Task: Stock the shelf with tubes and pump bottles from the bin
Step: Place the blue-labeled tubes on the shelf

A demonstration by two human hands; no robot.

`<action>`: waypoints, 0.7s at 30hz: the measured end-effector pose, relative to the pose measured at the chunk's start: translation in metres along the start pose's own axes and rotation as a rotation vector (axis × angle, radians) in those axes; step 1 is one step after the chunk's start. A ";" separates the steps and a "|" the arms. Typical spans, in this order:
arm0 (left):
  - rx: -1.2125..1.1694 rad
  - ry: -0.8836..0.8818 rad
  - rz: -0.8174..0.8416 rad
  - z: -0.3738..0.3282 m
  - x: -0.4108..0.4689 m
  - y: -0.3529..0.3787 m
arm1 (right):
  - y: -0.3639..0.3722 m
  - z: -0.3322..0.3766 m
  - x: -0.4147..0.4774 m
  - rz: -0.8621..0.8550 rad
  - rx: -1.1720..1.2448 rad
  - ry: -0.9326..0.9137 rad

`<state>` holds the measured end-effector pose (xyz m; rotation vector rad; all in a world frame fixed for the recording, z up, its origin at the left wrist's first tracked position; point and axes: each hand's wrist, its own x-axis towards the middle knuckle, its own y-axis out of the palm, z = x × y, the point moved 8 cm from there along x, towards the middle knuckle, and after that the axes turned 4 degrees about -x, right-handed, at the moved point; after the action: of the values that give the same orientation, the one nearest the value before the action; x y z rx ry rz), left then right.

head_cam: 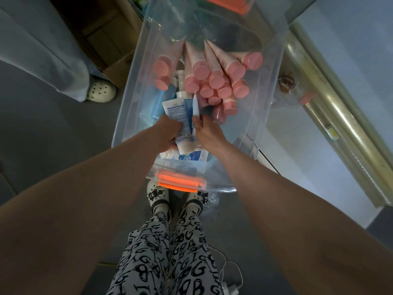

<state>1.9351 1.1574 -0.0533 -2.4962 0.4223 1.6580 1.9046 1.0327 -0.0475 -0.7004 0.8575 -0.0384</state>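
White-and-blue tubes (175,112) bunched at the near end of the clear bin (274,86). Left hand (168,133) curled round several of them, crimped ends pointing away. Right hand (209,134) just beside it, thumb and fingers pinching one slim tube (195,104) seen edge-on. Beyond, pink-capped tubes (214,79) packed in the bin's middle, caps turned toward the camera. More white-and-blue ones lying flat beneath both hands. Orange latch (177,183) on the bin's near rim, above white clogs (158,195) and letter-printed trousers (170,252). Cardboard box (119,69) left of the bin.
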 end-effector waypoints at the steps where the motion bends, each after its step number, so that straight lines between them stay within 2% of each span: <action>1: -0.010 -0.001 -0.004 -0.002 -0.002 0.000 | 0.001 0.000 -0.001 0.014 0.018 0.010; 11: 0.060 0.042 0.072 -0.020 -0.047 0.001 | -0.023 0.013 -0.041 0.038 0.175 0.019; 21: 0.015 0.218 0.210 -0.062 -0.149 0.034 | -0.104 0.024 -0.132 -0.195 0.335 0.000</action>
<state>1.9254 1.1346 0.1100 -2.7127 0.7396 1.4414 1.8584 1.0045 0.1139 -0.4657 0.7566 -0.3494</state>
